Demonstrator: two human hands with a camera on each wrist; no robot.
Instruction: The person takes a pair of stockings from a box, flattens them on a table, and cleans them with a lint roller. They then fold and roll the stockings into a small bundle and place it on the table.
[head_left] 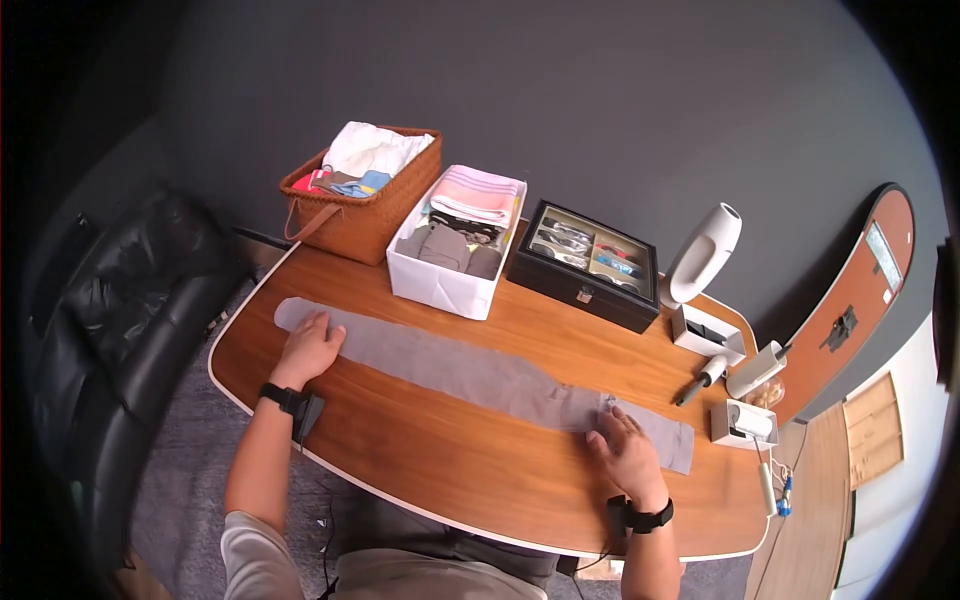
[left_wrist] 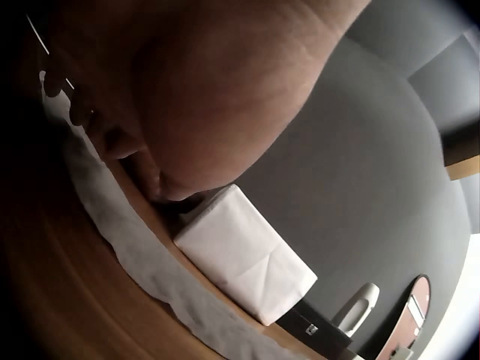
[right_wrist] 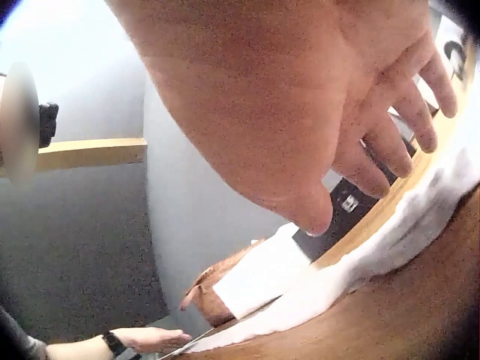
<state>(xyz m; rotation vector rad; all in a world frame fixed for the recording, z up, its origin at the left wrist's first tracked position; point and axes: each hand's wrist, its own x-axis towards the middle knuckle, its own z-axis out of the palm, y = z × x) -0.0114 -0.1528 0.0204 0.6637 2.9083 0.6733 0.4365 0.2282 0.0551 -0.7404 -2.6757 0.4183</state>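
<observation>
I log the left hand [head_left: 312, 350] at the far left end of a long grey fabric strip [head_left: 450, 370], palm down, its fingers loose and extended on the cloth, thumb out to the side; I see no pinch, and the right wrist view shows this hand flat too. The right hand [head_left: 632, 455] I log near the strip's other end, fingers straight and fanned well apart, thumb held away from them, nothing clamped. Its fingertips overlap the cloth in the head view; from the right wrist view I cannot tell whether they press on it or sit just above. The strip lies lengthwise across the worktop [head_left: 430, 450], slanting from the left hand down to the right hand, mostly flat, with creases bunched just beside the right fingers and a short end running past them. Behind it, from the left, I note a brown woven basket [head_left: 350, 232] of clothes, a white storage box [head_left: 437, 285] of folded fabrics, and a black eyewear case [head_left: 618, 306]. Each wrist carries a black strap: left strap [head_left: 281, 397], right strap [head_left: 652, 519].
</observation>
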